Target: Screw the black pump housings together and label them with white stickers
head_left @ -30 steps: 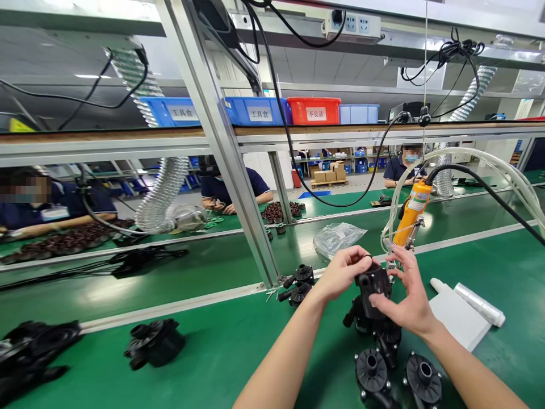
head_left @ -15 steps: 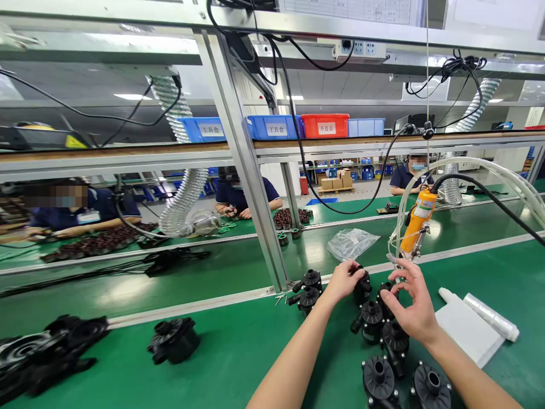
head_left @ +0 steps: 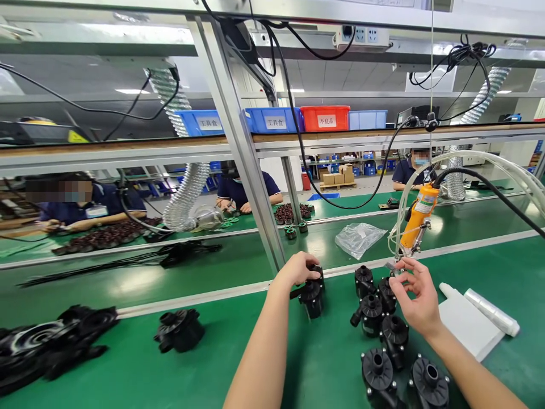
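My left hand [head_left: 298, 268] is curled over a black plastic pump housing [head_left: 312, 294] near the metal frame post, gripping its top. My right hand [head_left: 418, 296] hovers with fingers apart beside a cluster of several black pump housings [head_left: 374, 309] on the green bench, its fingertips near the tip of a hanging orange electric screwdriver [head_left: 418, 218]. Two more housings [head_left: 377, 369] lie flat close to me under my right forearm.
A white block [head_left: 466, 326] and a white tube [head_left: 491, 311] lie at the right. A clear plastic bag [head_left: 359, 237] sits on the conveyor belt beyond. Black parts [head_left: 179, 329] and a pile [head_left: 51, 343] lie at the left. Other people work across the line.
My left hand has let go of the housing it set into the cluster and moved left onto another housing by the post. My right hand has opened and stayed by the cluster.
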`<action>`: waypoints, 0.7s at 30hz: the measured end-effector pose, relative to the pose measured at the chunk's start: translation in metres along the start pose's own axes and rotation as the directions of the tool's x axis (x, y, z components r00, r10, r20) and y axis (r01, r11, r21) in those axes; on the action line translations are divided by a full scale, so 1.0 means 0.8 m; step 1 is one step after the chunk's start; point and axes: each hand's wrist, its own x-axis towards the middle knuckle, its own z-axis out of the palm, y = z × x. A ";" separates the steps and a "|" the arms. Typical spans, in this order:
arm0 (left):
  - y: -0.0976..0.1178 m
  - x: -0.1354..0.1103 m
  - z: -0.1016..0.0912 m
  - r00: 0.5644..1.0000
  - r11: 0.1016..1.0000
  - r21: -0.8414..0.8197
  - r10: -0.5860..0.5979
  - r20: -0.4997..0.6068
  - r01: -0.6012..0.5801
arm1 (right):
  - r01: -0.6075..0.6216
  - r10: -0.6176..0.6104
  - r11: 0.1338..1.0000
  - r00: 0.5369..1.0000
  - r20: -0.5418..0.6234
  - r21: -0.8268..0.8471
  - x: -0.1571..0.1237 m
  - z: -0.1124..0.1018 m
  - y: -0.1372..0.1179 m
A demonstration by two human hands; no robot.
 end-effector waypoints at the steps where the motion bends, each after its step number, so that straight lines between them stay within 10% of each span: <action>1: -0.001 -0.001 0.000 1.000 1.000 -0.019 0.013 0.018 -0.013 | -0.004 0.004 1.000 1.000 -0.009 0.000 0.000 -0.001 0.000; 12: 0.046 -0.009 0.007 0.950 0.960 -0.252 0.041 -0.310 -0.123 | -0.065 0.064 0.991 0.998 0.009 0.116 0.000 -0.002 0.000; 21: 0.148 -0.058 0.049 0.964 0.684 -0.723 0.247 0.103 -0.098 | -0.319 0.211 0.868 0.931 0.299 0.381 -0.006 0.001 -0.029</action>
